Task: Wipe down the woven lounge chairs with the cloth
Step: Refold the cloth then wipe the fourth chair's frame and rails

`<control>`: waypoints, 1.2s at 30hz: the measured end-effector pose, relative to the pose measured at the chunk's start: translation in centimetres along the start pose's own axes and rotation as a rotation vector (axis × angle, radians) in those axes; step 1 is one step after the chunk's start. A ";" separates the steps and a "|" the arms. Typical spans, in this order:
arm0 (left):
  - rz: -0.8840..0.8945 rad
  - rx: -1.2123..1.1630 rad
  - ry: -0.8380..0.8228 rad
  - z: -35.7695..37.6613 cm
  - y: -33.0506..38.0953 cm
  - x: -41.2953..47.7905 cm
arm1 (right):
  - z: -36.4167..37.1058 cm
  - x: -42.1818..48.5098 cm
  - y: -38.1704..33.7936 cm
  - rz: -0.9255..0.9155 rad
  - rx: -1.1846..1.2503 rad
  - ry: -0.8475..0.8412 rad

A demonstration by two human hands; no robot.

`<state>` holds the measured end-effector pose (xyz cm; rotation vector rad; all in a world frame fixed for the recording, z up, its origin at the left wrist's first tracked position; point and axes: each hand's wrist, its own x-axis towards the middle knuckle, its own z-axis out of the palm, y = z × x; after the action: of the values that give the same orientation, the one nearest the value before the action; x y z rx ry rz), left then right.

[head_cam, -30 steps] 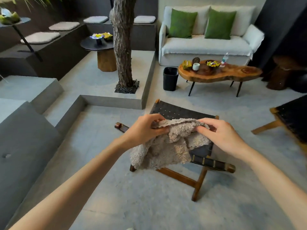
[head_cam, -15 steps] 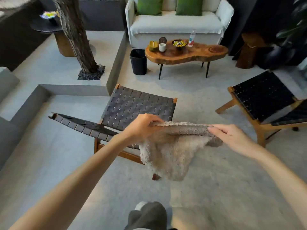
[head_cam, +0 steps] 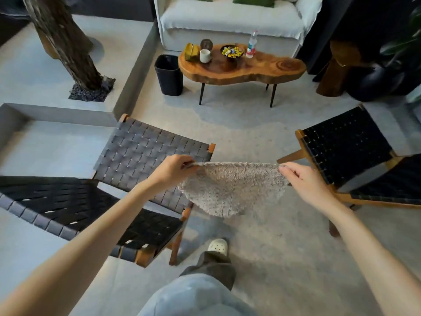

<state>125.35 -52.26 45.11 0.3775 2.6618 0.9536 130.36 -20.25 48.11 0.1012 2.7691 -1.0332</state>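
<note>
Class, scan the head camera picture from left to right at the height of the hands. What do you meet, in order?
Left woven chair → left hand → cloth → right hand → right woven chair.

Lounge/patio area: white sofa [head_cam: 230, 18], wood coffee table [head_cam: 241, 68], tree trunk [head_cam: 66, 44], woven chairs [head_cam: 141, 160].

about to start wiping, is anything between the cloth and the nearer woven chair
Nothing visible does. The fluffy grey cloth, pinched by the left hand and right hand, hangs in open air beside the dark woven wood-framed lounge chair.
</note>
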 end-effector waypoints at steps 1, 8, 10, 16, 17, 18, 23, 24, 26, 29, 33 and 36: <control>-0.020 -0.023 0.010 -0.1 0.6 1.7 | -0.9 1.9 0.5 -0.002 -0.003 -0.002; -0.131 -0.105 0.152 -0.4 3.4 13.5 | -6.0 15.3 3.6 -0.005 0.001 0.021; -0.177 -0.116 0.193 -0.3 3.5 16.3 | -6.7 19.2 4.4 -0.029 -0.013 0.003; -0.343 -0.142 0.311 0.9 4.3 24.6 | -9.3 32.1 6.5 -0.141 -0.033 -0.089; -0.381 -0.160 0.337 1.1 4.6 25.7 | -9.9 34.3 6.7 -0.171 -0.049 -0.122; -0.425 -0.183 0.374 1.2 5.1 26.8 | -10.6 36.4 6.8 -0.200 -0.065 -0.165; -0.586 -0.235 0.544 1.1 7.0 30.7 | -13.6 45.9 5.4 -0.353 -0.119 -0.353; -0.611 -0.251 0.569 0.9 7.3 31.3 | -13.8 47.5 4.7 -0.388 -0.133 -0.378; -0.653 -0.303 0.630 0.8 7.5 32.1 | -13.8 50.7 3.3 -0.455 -0.151 -0.424; -0.725 -0.367 0.702 0.9 6.8 33.3 | -12.7 55.3 1.1 -0.547 -0.182 -0.492; -0.790 -0.428 0.748 1.2 4.8 35.4 | -9.7 61.0 -1.7 -0.632 -0.196 -0.568; -0.848 -0.467 0.779 1.9 2.4 36.7 | -6.6 65.3 -4.6 -0.701 -0.266 -0.654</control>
<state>92.41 -36.98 38.73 -1.3480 2.5578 1.5080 64.72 -19.39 43.22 -1.0950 2.2918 -0.6187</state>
